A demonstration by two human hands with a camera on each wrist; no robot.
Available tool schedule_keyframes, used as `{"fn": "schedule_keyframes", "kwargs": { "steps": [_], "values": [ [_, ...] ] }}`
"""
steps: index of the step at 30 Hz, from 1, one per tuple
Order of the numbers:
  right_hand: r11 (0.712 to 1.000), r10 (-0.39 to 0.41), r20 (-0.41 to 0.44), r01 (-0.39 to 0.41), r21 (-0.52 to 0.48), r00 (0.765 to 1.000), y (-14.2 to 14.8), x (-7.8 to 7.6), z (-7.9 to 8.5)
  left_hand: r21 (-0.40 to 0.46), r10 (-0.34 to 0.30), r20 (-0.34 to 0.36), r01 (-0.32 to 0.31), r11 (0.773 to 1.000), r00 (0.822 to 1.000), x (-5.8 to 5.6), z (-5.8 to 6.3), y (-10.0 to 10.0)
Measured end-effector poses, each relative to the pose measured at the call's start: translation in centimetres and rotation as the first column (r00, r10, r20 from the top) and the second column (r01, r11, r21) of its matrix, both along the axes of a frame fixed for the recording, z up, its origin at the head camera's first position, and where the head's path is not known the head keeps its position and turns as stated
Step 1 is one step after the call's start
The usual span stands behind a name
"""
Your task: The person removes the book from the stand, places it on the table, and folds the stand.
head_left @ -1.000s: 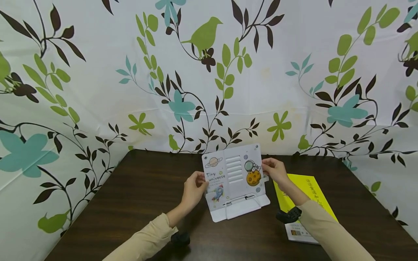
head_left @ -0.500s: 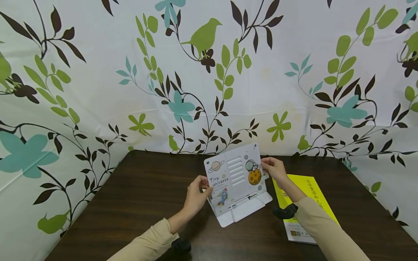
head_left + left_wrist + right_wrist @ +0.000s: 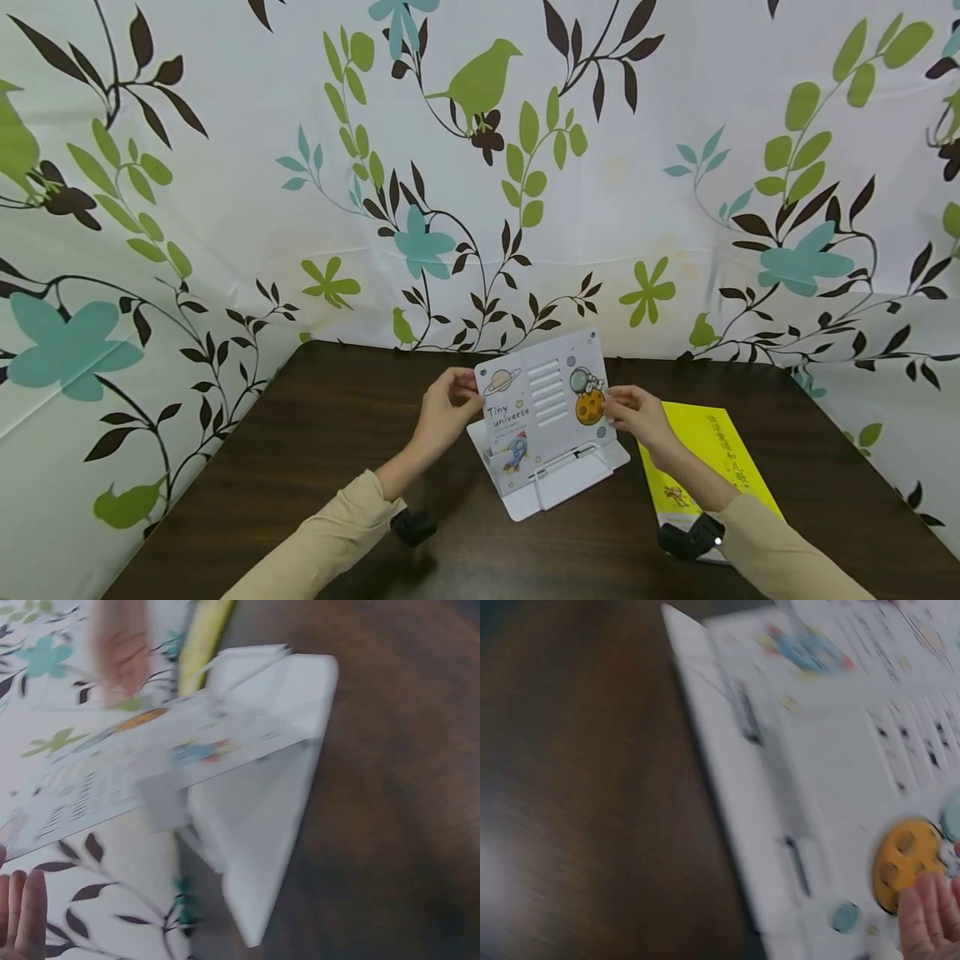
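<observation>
A white book stand, printed with "Tiny universe", a planet, a rocket and an astronaut, stands on the dark table with its panel tilted up. My left hand pinches the panel's upper left edge, thumb in front. At the panel's right edge is my right hand, its fingertips over the orange moon picture. In the right wrist view, the right fingers look straight in front of the panel. The stand's white base and a flat support behind the panel show in the left wrist view.
A yellow book lies on the table to the right of the stand, partly under the right forearm. Behind the table hangs a patterned cloth with birds and leaves. Black cameras are strapped at both wrists.
The left hand has moved up along the panel's left edge. The right hand has shifted down the right edge. The stand has turned slightly, and its base now shows behind the panel.
</observation>
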State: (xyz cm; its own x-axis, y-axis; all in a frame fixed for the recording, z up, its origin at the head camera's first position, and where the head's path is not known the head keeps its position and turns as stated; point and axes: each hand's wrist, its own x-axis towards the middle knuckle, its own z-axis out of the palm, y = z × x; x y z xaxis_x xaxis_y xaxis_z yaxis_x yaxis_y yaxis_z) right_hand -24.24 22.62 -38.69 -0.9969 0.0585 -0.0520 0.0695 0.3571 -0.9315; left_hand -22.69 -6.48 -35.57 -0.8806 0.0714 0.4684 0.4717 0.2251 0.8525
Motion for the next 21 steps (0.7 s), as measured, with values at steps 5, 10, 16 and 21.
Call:
{"fn": "schedule_keyframes", "kwargs": {
  "steps": [5,10,16,21],
  "values": [
    [0.997,0.043,0.112,-0.036,-0.065,0.993,-1.4,2.5,-2.0,0.0,-0.008,-0.004,0.008,1.0,1.0,-2.3,-0.1,-0.4],
    [0.991,0.019,0.213,0.01,-0.132,0.977,-2.6,4.2,-3.6,-0.014,-0.049,-0.028,0.048,0.999,0.998,-3.3,-0.3,-0.4],
    [0.971,0.026,0.247,0.033,-0.235,0.969,-3.6,5.0,-4.4,-0.016,-0.069,-0.039,0.068,0.998,0.997,-3.5,-0.3,0.0],
    [0.962,0.01,0.246,0.057,-0.265,0.969,-4.2,5.0,-4.5,0.001,-0.086,-0.043,0.086,0.996,0.995,-2.2,1.0,0.2]
  ]
}}
